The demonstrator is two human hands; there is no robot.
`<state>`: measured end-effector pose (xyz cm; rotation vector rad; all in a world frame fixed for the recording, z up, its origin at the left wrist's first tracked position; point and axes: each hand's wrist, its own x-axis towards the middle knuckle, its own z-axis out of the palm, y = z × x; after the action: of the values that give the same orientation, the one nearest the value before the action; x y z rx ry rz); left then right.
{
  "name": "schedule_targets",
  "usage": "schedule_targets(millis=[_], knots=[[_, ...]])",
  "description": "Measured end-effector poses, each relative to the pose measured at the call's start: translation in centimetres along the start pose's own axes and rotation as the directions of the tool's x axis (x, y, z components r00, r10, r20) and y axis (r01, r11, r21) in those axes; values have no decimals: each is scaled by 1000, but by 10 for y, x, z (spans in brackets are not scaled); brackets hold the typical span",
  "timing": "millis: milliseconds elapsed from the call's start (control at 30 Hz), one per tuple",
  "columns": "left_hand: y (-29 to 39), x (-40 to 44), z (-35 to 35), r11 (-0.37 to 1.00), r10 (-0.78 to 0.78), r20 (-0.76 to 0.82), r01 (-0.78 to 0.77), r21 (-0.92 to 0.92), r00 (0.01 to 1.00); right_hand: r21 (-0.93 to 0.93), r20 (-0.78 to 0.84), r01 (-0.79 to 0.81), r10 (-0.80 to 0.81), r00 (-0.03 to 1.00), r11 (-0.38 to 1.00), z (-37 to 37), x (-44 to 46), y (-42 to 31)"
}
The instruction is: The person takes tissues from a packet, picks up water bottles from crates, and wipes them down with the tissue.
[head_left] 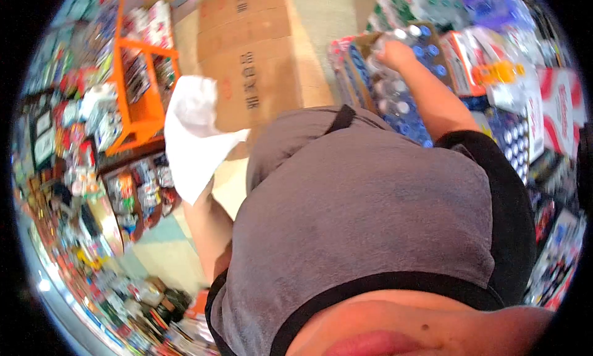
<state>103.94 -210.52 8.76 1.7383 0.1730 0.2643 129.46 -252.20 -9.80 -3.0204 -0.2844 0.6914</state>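
Note:
A white cloth (194,130) hangs from my left hand (206,194), out to the left of my body. The cloth covers most of that hand, and the fingers seem closed on it. My right hand (391,54) reaches forward into a box of bottles (395,99), several with white caps and others with blue ones. Its fingers look curled round the top of a clear bottle (378,67), though blur and the hand itself hide the exact grip.
A flattened cardboard sheet (272,65) lies on the floor ahead. To the left stand an orange rack (148,118) and shelves of packaged goods. On the right are wrapped bottle packs (426,4), an orange bottle (499,72) and a red-and-white carton (561,112).

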Motion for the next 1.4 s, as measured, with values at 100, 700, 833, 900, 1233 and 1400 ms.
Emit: schedule_targets(millis=[100,700,833,900,1233,1400], knots=[[-26,-39,-39,980,-126,-158,99,-170,979,105,-83,-49,58,995,993,-23,-1,-12],[74,-15,12,966,230,-90,-217,139,969,480,-347,854,-851,395,200,-291,-224,-285],[59,-16,-3,887,237,-173,-286,-362,956,496,-732,845,-619,284,-199,-237,-200,-319],[62,-19,-15,788,269,-212,-341,-512,940,509,-729,849,-596,338,-140,-212,-201,-305],[83,-38,-18,681,406,-371,-547,-487,836,519,-513,846,-835,197,-119,-133,-226,-324],[81,-47,-43,615,328,-434,-538,-577,839,489,-518,871,-790,328,41,-134,-244,-331]])
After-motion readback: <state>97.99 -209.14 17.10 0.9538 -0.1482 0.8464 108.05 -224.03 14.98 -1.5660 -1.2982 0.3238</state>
